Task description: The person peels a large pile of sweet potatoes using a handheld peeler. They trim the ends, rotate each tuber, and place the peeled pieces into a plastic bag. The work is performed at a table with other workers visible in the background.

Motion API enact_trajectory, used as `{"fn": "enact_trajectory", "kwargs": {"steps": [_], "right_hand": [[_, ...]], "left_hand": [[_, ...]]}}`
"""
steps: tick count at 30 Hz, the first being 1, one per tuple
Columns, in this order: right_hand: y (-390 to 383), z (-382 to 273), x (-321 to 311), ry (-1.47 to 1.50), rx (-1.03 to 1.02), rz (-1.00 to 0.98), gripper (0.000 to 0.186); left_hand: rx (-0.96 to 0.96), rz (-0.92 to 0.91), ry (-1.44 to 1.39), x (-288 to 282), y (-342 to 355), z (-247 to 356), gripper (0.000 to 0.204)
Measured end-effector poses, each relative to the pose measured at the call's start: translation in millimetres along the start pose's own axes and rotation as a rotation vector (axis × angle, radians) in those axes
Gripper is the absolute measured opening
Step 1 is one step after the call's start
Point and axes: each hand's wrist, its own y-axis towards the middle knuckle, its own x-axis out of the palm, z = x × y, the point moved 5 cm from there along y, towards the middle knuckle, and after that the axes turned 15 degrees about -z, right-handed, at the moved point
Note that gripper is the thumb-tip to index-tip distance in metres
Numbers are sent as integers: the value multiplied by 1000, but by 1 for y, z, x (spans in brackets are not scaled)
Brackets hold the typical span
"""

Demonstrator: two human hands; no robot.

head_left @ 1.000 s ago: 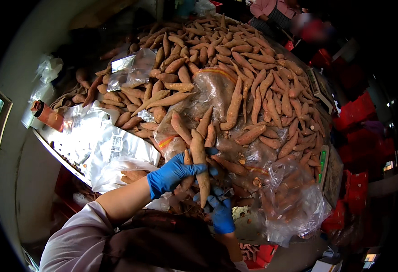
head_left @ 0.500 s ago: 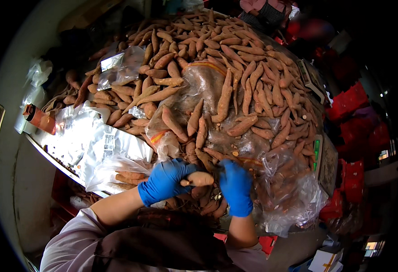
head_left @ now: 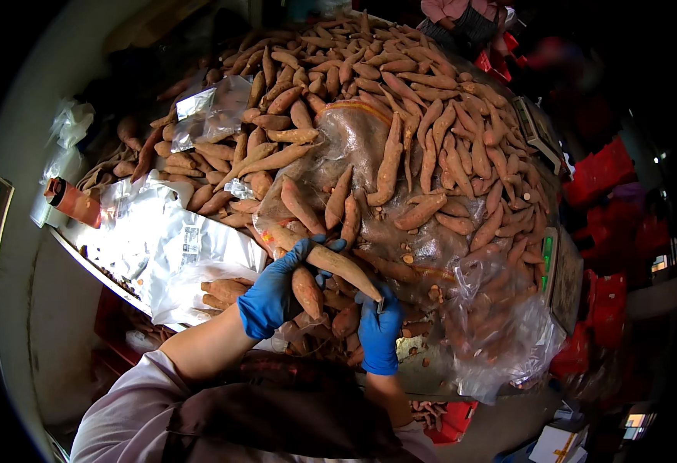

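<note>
A long pale sweet potato [head_left: 337, 264] lies slantwise in the grip of my blue-gloved left hand [head_left: 274, 287], fingers wrapped round its middle. Its lower tip meets my right hand [head_left: 379, 333], also gloved in blue. Between the right thumb and fingers shows a small metal blade [head_left: 381, 305], mostly covered by the glove. A shorter sweet potato [head_left: 308, 292] sits just under the left fingers; whether the hand touches it I cannot tell. Beyond both hands, several sweet potatoes rest on a clear plastic sack [head_left: 350, 143] with an orange edge.
A large heap of sweet potatoes [head_left: 462, 154] covers the table. Silvery plastic bags [head_left: 149, 247] lie at left, beside a reddish cylinder [head_left: 72, 202]. Crumpled clear plastic [head_left: 500, 324] and a scale [head_left: 562, 270] are at right. Red crates [head_left: 605, 309] stand beyond; another person [head_left: 462, 15] is at the far side.
A short, thick sweet potato was in my left hand; now a long one is there. My right hand has moved down and left, to the long one's tip.
</note>
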Motion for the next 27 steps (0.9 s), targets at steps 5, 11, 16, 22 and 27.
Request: {"fn": "enact_trajectory", "kwargs": {"steps": [5,11,16,22,27], "right_hand": [[2,9,9,-113,-23,98,13],[6,24,16,294,42,192,24],[8,82,13,473,214,234,22],[7,30,-9,620,360,133,27],[8,-31,5,690,96,-306,28]], "left_hand": [[57,42,-45,-13,-3,-2,40],[44,-63,134,7,-8,-6,37],[29,-35,148,20,-8,-7,42],[-46,-205,281,53,-14,-3,44],[-69,-236,378,45,-18,-7,51]]}}
